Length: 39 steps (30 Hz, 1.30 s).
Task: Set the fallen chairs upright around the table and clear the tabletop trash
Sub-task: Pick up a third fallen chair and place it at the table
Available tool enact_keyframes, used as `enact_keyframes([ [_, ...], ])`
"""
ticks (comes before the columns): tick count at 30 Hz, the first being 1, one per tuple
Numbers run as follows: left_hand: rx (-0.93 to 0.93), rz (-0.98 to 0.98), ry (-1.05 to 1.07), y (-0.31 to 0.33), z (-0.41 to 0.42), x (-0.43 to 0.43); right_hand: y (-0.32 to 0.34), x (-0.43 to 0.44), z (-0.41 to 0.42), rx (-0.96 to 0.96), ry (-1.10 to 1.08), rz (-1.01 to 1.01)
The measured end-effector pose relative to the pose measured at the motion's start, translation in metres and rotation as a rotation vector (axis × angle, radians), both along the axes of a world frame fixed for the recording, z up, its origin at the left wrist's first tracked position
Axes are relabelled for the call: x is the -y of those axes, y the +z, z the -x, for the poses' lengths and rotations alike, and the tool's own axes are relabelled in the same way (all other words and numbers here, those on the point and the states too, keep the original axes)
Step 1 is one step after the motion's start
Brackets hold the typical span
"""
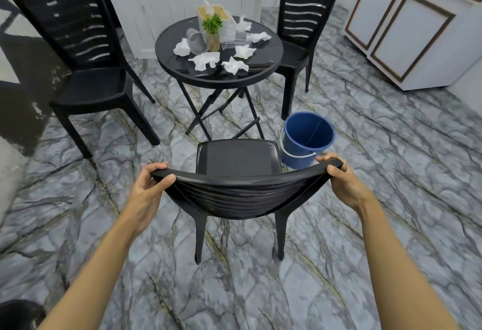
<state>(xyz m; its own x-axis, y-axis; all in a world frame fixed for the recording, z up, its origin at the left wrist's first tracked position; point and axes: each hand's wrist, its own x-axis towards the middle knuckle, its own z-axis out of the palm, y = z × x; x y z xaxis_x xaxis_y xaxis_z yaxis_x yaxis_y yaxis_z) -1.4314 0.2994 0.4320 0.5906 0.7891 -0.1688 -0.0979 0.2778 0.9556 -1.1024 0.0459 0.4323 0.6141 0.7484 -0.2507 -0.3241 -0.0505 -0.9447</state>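
A black plastic chair (236,157) stands upright right in front of me, facing the round black table (167,50). My left hand (150,188) grips the left end of its backrest top, and my right hand (341,178) grips the right end. Two more black chairs stand upright, one at the left (86,74) and one at the far right (305,29) of the table. On the tabletop lie several crumpled white tissues (206,61), clear plastic cups (197,41) on their sides, and a small green plant (213,29).
A blue bucket (307,141) with a white handle stands on the marble-patterned floor just right of the near chair. A tissue box (211,12) sits at the table's back. White cabinets (401,34) line the right wall. A dark object (18,314) shows at the bottom left corner.
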Motion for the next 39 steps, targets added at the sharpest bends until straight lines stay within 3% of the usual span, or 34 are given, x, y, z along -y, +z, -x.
enact_keyframes([
  [15,-0.047,-0.005,-0.025,0.001,-0.010,0.009,-0.007,0.013,0.003,0.082,0.019,0.011],
  [23,-0.143,-0.016,-0.048,0.008,-0.009,0.014,-0.007,0.011,0.026,0.066,-0.113,0.005],
  [33,-0.148,-0.001,0.001,0.012,-0.017,0.021,-0.012,0.001,-0.011,0.084,0.033,0.032],
  [39,-0.082,0.032,0.156,0.007,-0.056,0.041,-0.008,-0.010,-0.068,0.093,0.146,0.033],
])
